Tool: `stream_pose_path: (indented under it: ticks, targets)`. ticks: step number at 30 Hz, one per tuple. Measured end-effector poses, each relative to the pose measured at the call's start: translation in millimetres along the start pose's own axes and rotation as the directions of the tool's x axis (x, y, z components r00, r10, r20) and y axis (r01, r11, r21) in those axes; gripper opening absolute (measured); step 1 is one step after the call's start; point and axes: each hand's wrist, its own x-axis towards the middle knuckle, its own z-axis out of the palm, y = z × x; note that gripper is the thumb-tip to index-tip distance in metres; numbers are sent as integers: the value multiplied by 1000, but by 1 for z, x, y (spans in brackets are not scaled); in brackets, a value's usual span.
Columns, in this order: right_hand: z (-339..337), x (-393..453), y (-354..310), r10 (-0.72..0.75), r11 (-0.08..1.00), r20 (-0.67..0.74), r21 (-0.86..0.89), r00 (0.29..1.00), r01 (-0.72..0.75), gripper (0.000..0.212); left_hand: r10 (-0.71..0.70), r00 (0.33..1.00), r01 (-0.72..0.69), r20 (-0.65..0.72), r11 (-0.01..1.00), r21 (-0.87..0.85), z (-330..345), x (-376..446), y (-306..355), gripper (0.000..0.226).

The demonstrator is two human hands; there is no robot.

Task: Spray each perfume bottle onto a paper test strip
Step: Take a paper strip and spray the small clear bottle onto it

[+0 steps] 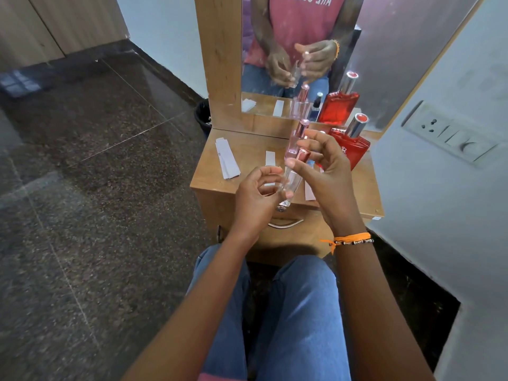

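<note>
Slim clear bottle [288, 185]: held above the dresser top [247, 152], long axis tilted, base toward 7 o'clock, neck toward 1 o'clock. Pinched by left hand [254, 200]. Pink cap [302, 155] is pinched between fingertips of right hand [321, 171]. Paper strips [227, 158] lie at 10 o'clock.

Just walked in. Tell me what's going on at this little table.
A seated person is handling perfume at a small wooden dressing table. The left hand holds a slim clear bottle, while the right hand pinches its pink cap beside the top. A red bottle and another slim pink bottle stand behind; paper strips lie on the tabletop.
</note>
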Motion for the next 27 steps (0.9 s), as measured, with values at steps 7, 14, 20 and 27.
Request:
stream_pose_path:
  ticks: [7,14,20,27]
  targets:
    - [3,1,4,123,985,105,-134,987,-108,45,-1,1000,1,-7,1000,15,-8,10,2,45]
    - [27,36,6,-68,946,-30,-319,997,55,44,176,983,-173,59,753,635,-27,34,-12,41]
    - [49,63,16,-150,868,-42,-484,988,111,39,158,951,-308,264,499,810,-29,34,-28,38]
    - [61,74,26,-133,802,-20,-589,991,96,35,161,957,-289,243,420,860,-35,40,-29,36]
